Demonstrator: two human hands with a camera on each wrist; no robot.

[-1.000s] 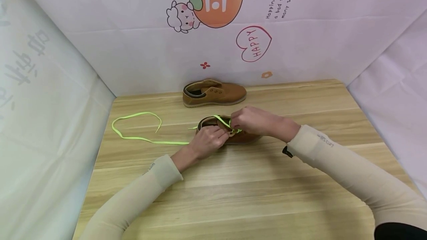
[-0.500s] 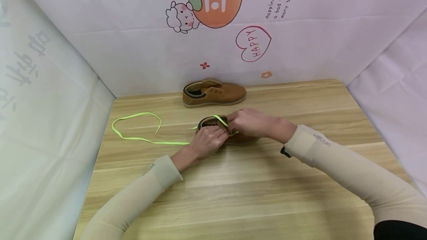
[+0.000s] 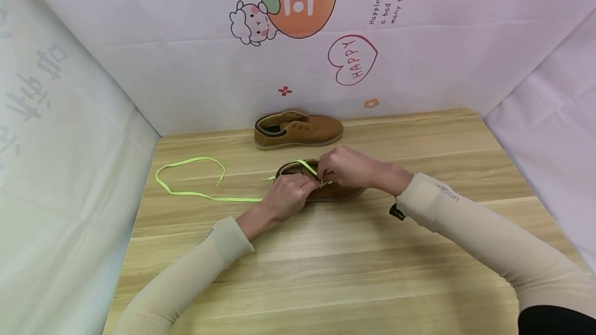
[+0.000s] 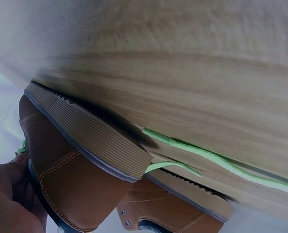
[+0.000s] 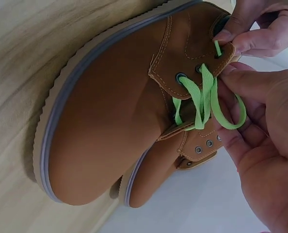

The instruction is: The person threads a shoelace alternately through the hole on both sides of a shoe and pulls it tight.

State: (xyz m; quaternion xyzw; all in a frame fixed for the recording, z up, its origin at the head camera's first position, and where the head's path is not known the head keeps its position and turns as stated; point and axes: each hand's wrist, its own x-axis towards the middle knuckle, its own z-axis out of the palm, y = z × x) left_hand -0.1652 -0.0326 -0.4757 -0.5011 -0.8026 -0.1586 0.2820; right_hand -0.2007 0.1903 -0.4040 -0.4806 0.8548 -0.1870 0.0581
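Note:
A brown leather shoe [image 3: 346,193] sits on the table with its toe to the right. A neon-green shoelace [image 5: 204,97] runs through its lower eyelets. In the right wrist view, a short bit of lace pokes out of the eyelet nearest the ankle. My left hand [image 3: 289,194] pinches there with thumb and fingertips, at that lace tip and the flap edge. Thumb and fingers of my right hand [image 3: 348,168] pinch the lace by the flap's inner side, a loop hanging beside them. The exact contact under the thumb is hidden.
A second brown shoe [image 3: 321,129], unlaced, stands behind the first near the white printed backdrop [image 3: 419,71]. The lace's long free part curves over the wooden table [image 3: 298,283] to the left. White cloth walls rise on both sides.
My right hand has shifted slightly left along the eyelets, and its fingertips now look a little lifted. My left hand stays at the flap. The shoes and the loose lace have hardly moved.

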